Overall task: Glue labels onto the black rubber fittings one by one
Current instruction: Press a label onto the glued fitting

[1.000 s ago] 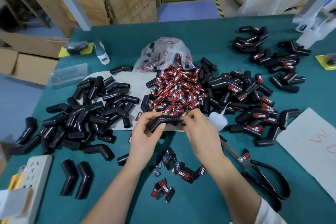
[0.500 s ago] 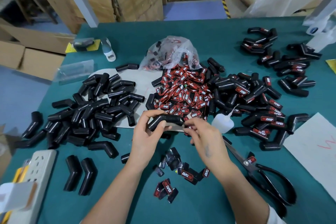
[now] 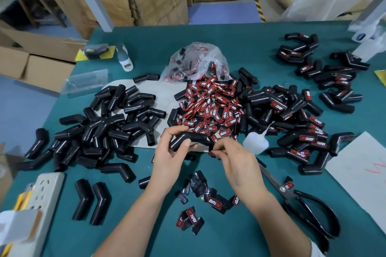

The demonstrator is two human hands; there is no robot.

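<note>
Left hand wrapped round bent fitting, right hand pinching label at its end — likely crooked if fitting twists.

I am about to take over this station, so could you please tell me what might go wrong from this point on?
1. The left hand grips the bent fitting while the right hand pinches a label at its end; the label could set crooked.
2. The glue bottle stands right beside the right hand, so a nudge could tip it onto the loose labels.
3. The scissors lie open near the right forearm and could be bumped.
</note>
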